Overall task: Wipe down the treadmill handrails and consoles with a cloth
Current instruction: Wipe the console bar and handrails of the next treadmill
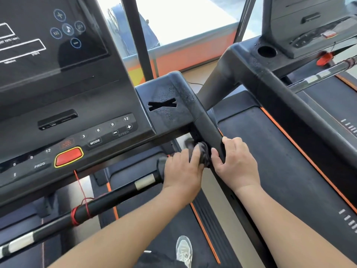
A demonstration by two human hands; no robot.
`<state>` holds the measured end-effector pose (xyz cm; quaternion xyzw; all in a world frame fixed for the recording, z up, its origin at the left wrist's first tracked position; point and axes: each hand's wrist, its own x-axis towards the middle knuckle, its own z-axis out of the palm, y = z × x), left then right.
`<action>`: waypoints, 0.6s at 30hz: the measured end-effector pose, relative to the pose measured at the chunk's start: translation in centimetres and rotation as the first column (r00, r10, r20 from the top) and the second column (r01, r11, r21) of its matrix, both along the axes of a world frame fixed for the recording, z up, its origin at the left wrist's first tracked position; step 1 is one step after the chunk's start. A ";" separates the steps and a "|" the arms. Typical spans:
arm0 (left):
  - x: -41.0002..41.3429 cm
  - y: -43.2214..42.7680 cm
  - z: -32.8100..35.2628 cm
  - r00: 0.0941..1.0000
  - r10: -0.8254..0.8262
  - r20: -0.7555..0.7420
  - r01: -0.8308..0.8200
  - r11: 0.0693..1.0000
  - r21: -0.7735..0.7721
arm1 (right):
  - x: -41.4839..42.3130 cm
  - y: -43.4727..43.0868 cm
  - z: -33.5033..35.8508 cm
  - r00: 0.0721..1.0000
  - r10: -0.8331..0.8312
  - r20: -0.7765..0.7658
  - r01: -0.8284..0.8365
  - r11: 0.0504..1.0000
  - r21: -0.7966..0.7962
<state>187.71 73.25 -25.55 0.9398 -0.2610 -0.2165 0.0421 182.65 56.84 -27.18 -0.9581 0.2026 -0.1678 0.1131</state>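
Observation:
A small dark cloth (202, 154) is bunched against the inner side of the black right handrail (207, 125) of the treadmill I stand on. My left hand (182, 171) holds the cloth, fingers curled over it. My right hand (236, 164) grips the handrail just beside it, thumb on the inner side, fingers over the top. The black console (63, 105) with a red stop button (68, 156) fills the left. A horizontal front grip bar (108, 198) with silver sensor bands runs below the console toward my left hand.
A second treadmill stands at the right, its handrail (289, 97) and cup holder (267, 51) close by, its belt (270, 161) edged in orange. A red safety cord (80, 209) is wound round the grip bar. My shoe (184, 250) is on the belt below.

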 end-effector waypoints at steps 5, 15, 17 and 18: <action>3.0 -0.7 0.3 0.996 -0.053 0.074 0.062 0.989 -0.132 | 0.1 -0.1 0.0 1.000 0.005 -0.002 -0.005 1.000 0.018; 6.6 0.3 1.9 0.893 0.155 -0.423 -0.215 0.972 -0.097 | 0.0 0.1 0.2 1.000 0.005 -0.007 -0.005 1.000 0.019; 3.8 0.4 1.3 0.999 0.007 -0.054 -0.013 0.995 -0.101 | 0.0 0.0 0.1 1.000 0.009 -0.007 -0.009 1.000 0.014; 2.8 0.4 1.0 0.998 -0.051 0.036 0.053 0.997 -0.051 | 0.0 0.0 0.1 1.000 0.012 -0.008 -0.012 1.000 0.011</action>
